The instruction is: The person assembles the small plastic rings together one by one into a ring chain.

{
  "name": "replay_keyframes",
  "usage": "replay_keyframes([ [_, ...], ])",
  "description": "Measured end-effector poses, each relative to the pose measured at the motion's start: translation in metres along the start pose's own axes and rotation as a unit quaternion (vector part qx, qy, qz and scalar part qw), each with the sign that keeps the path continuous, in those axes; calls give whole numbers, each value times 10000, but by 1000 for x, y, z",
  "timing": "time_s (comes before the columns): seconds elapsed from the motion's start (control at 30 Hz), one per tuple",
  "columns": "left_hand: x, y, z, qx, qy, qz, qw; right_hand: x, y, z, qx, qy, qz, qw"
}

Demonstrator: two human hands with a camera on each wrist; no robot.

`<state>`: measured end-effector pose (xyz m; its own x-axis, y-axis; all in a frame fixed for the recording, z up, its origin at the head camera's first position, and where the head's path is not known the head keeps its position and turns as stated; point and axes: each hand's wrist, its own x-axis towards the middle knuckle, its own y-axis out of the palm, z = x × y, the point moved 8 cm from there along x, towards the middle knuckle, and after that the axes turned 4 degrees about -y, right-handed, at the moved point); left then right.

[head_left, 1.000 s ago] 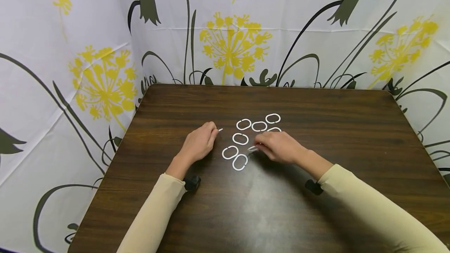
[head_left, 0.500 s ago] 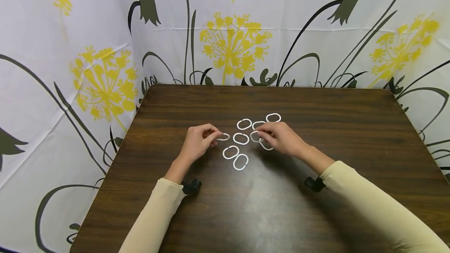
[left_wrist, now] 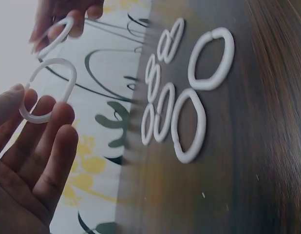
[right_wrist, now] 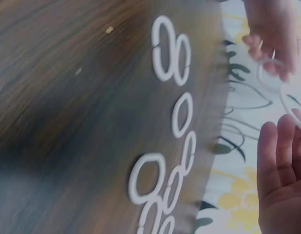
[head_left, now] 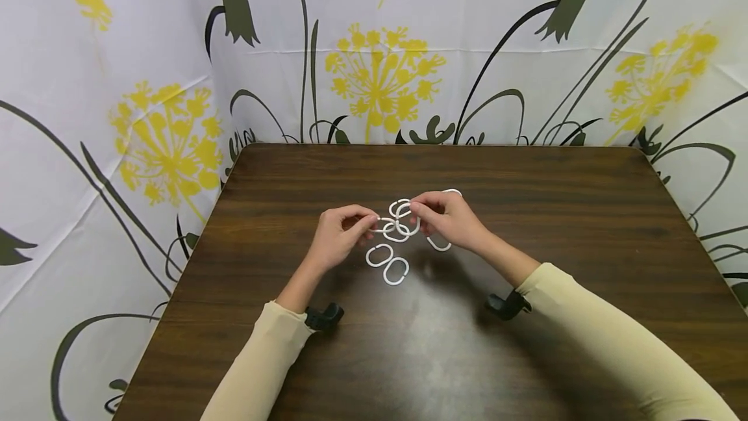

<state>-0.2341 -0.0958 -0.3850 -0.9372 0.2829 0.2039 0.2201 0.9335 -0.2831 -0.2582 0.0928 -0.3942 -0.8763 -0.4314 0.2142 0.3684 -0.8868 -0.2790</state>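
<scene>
We see thumb and fingertips of the left hand (head_left: 336, 239) pinching one white ring (left_wrist: 72, 80), and the right hand (head_left: 456, 223) pinching a second ring (head_left: 418, 225). Both are held up near each other; whether they touch we cannot quite tell. Below, we see loose rings (left_wrist: 228, 54) lying flat on the brown table (head_left: 432, 356), a flowered curtain (head_left: 271, 76) behind.

left ring (left_wrist: 72, 80): white, gapped, raised | right ring (left_wrist: 64, 35): white, raised, tilted nearby
</scene>
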Motion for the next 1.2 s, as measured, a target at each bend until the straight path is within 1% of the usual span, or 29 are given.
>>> replay_keyframes([
  [0.07, -1, 3, -15, 177, 157, -70, 9997, 2, 2, 1, 206, 124, -61, 9997],
  [0.17, -1, 7, -24, 349, 280, -103, 9989, 4, 3, 1, 313, 267, -109, 9991],
  [0.23, -2, 10, -28, 413, 338, -97, 9985, 5, 5, 2, 264, 298, -81, 9992],
  [0.43, -3, 12, -31, 471, 443, -76, 9979, 7, 10, 3, -46, 132, 13, 9999],
  [0.6, -3, 13, -32, 515, 501, -52, 9974, 7, 12, 5, -349, 23, -2, 9994],
  [0.73, -4, 15, -33, 468, 487, -19, 9977, 7, 12, 3, -496, 58, -102, 9987],
  [0.83, -4, 15, -35, 533, 493, -28, 9974, 6, 12, 0, -545, 132, -160, 9983],
  [1.03, -5, 15, -37, 813, 645, -133, 9945, 7, 12, -1, -653, 107, -183, 9976],
  [1.2, -5, 15, -39, 824, 724, -178, 9938, 9, 11, -1, -865, 63, -234, 9960],
])
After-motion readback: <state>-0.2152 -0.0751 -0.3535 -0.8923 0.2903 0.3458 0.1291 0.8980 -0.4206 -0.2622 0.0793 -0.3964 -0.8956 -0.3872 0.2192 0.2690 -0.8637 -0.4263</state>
